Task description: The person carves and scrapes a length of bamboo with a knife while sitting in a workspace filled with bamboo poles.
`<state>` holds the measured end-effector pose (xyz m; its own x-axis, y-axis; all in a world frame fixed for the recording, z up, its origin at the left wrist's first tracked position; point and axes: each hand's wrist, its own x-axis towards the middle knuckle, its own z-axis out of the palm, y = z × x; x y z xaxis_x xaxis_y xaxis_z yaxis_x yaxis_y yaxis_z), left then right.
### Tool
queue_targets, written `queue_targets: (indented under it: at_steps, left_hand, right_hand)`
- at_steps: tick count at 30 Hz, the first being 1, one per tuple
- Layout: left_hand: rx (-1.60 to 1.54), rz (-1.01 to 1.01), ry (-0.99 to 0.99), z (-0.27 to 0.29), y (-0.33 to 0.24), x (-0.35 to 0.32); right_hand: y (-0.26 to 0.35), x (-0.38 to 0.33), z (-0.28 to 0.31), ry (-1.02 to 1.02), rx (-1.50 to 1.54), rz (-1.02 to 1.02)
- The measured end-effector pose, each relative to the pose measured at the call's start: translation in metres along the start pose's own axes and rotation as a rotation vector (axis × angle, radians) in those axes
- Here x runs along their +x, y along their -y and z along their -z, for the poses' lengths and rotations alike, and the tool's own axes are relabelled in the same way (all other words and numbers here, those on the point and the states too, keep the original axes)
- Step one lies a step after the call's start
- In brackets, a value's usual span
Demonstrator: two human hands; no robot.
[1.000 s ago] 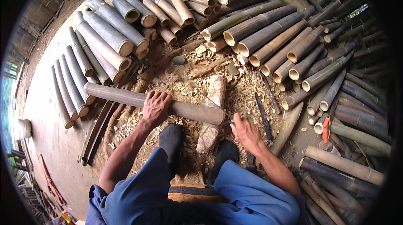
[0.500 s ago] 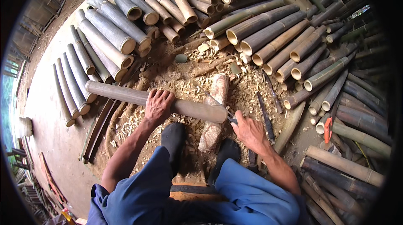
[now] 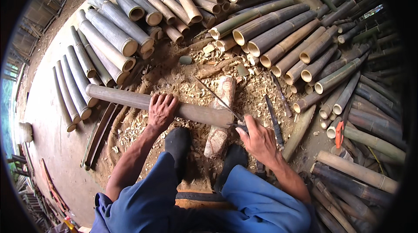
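Observation:
A long grey bamboo pole [image 3: 126, 99] lies across a pale wooden chopping block [image 3: 220, 115] in front of me. My left hand [image 3: 162, 110] presses down on the pole's middle, fingers spread over it. My right hand [image 3: 257, 139] is closed around the handle of a thin long-bladed knife [image 3: 217, 99], whose blade rests at the pole's right end and points up to the left. My two dark shoes [image 3: 178, 144] stand on either side of the block.
Piles of cut bamboo tubes [image 3: 270, 37] ring the spot at the back and right, with more [image 3: 78, 72] at left. Wood chips [image 3: 191, 80] cover the ground. Dark blades [image 3: 274, 117] lie right of the block, an orange-handled tool [image 3: 338, 134] further right.
The knife's blade has swung up and leftward over the pole's right end. My left hand stays on the pole, which has barely shifted.

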<state>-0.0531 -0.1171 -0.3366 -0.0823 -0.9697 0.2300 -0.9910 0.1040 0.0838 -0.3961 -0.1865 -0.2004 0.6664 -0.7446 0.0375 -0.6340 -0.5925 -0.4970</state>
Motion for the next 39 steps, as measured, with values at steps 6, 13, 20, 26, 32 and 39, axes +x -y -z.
queue_targets:
  at_steps: [6, 13, 20, 26, 32, 39]
  left_hand:
    - [0.075, 0.031, -0.118, 0.005, -0.013, 0.006]
    - [-0.096, 0.027, 0.61, 0.043, 0.016, 0.046]
    - [-0.187, 0.023, 0.656, 0.025, 0.019, 0.052]
    - [-0.146, 0.044, 0.53, 0.033, 0.014, 0.037]
    - [-0.203, 0.023, 0.457, 0.027, 0.016, 0.043]
    - [-0.206, 0.025, 0.484, 0.025, 0.013, 0.042]
  right_hand:
    - [-0.052, -0.016, -0.036, 0.312, -0.211, -0.212]
    - [0.002, 0.007, 0.005, -0.101, 0.116, 0.08]
    - [-0.027, 0.005, -0.008, 0.308, -0.125, -0.193]
    - [-0.004, 0.002, -0.004, -0.2, 0.053, 0.218]
    - [-0.021, 0.0, -0.014, 0.262, -0.169, -0.157]
    - [-0.032, -0.006, -0.021, -0.028, 0.004, 0.072]
